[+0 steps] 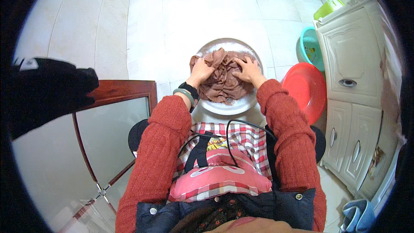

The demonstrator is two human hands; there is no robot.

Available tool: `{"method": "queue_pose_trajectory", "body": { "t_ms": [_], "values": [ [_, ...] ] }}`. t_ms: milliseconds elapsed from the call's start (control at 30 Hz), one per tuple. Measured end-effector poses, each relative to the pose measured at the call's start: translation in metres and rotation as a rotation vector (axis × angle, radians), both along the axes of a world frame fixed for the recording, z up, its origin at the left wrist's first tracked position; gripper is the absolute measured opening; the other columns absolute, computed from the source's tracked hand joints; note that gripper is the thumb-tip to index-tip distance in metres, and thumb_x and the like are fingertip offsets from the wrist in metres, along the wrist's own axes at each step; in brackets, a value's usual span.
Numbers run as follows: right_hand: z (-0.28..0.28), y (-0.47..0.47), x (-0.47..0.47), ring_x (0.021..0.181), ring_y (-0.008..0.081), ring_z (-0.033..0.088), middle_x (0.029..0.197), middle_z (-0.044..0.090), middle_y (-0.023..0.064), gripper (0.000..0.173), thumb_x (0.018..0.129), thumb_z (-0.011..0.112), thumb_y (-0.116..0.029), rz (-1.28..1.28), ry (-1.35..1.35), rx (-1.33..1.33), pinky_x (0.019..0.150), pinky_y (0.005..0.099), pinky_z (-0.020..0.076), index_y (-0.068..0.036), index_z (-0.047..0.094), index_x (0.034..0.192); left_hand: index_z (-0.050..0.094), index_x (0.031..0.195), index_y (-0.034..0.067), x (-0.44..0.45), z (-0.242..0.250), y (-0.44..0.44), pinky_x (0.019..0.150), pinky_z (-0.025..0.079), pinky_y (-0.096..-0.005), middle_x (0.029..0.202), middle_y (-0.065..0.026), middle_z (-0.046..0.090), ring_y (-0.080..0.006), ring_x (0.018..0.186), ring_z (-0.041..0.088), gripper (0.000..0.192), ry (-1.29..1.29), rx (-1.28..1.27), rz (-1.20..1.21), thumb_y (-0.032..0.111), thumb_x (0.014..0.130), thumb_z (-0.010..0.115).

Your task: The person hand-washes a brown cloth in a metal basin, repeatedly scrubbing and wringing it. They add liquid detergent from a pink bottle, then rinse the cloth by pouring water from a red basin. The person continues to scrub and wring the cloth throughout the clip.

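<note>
A crumpled brown cloth or garment (223, 85) lies bunched in a round white basin (231, 107) on the floor before me. Whitish suds or water show along the basin's far inside. My left hand (202, 72) grips the cloth's left side, with its fingertips sunk in the folds. On the right side, my right hand (249, 72) rests on the cloth with fingers spread and bent; whether it pinches any fabric is unclear. A green bangle (185, 93) and a black wristband (190, 88) circle my left wrist.
A red basin (302, 87) leans beside a white cabinet (351, 55) at right, with a turquoise basin (312, 48) behind it. A wood-framed glass panel (113, 129) stands at left. Black cables (249, 122) cross my checked apron (252, 136). Pale tiles (194, 13) cover the floor.
</note>
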State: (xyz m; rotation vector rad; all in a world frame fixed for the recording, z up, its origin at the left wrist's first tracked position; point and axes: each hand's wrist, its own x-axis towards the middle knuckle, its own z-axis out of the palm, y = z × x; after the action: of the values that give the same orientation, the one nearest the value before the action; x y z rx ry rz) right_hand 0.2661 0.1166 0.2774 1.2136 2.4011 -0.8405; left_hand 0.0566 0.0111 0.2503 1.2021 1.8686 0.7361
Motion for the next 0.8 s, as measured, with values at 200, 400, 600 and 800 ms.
{"method": "queue_pose_trajectory", "body": {
  "t_ms": [200, 400, 600, 800],
  "values": [
    [-0.017, -0.002, -0.018, 0.127, 0.0427, 0.029, 0.144, 0.028, 0.0100, 0.061, 0.083, 0.052, -0.059, 0.026, -0.161, -0.124, 0.096, 0.0629, 0.0335, -0.034, 0.039, 0.137, 0.057, 0.118, 0.006, -0.007, -0.057, -0.003, 0.093, 0.044, -0.0365, 0.115, -0.0177, 0.061, -0.0332, 0.108, 0.056, 0.041, 0.255, -0.385, -0.111, 0.019, 0.079, 0.060],
    [-0.033, 0.002, -0.035, 0.125, 0.0471, 0.028, 0.142, 0.028, 0.0139, 0.055, 0.086, 0.048, -0.053, 0.107, -0.233, -0.193, 0.095, 0.0640, 0.0337, -0.024, 0.045, 0.133, 0.041, 0.125, 0.001, 0.007, -0.040, 0.007, 0.090, 0.045, -0.0466, 0.116, -0.0282, 0.054, -0.0437, 0.106, 0.053, 0.055, 0.372, -0.575, -0.101, 0.027, 0.080, 0.059],
    [-0.094, 0.015, -0.032, 0.097, 0.0412, 0.059, 0.104, 0.062, 0.0245, 0.040, 0.085, 0.050, -0.036, 0.363, -0.144, -0.299, 0.087, 0.0469, 0.0463, -0.003, 0.066, 0.101, 0.064, 0.085, -0.004, 0.004, -0.034, 0.013, 0.074, 0.049, -0.0492, 0.085, -0.0261, 0.064, -0.0412, 0.083, 0.062, 0.033, 0.493, -0.446, -0.148, 0.028, 0.083, 0.058],
    [-0.101, 0.021, -0.027, 0.094, 0.0410, 0.059, 0.097, 0.061, 0.0267, 0.030, 0.080, 0.055, -0.021, -0.020, 0.218, -0.247, 0.083, 0.0462, 0.0455, -0.002, 0.063, 0.102, 0.056, 0.112, 0.007, 0.000, -0.026, 0.021, 0.084, 0.046, -0.0481, 0.100, -0.0271, 0.061, -0.0415, 0.096, 0.058, 0.035, 0.257, -0.369, 0.044, 0.023, 0.081, 0.056]
  ]
}}
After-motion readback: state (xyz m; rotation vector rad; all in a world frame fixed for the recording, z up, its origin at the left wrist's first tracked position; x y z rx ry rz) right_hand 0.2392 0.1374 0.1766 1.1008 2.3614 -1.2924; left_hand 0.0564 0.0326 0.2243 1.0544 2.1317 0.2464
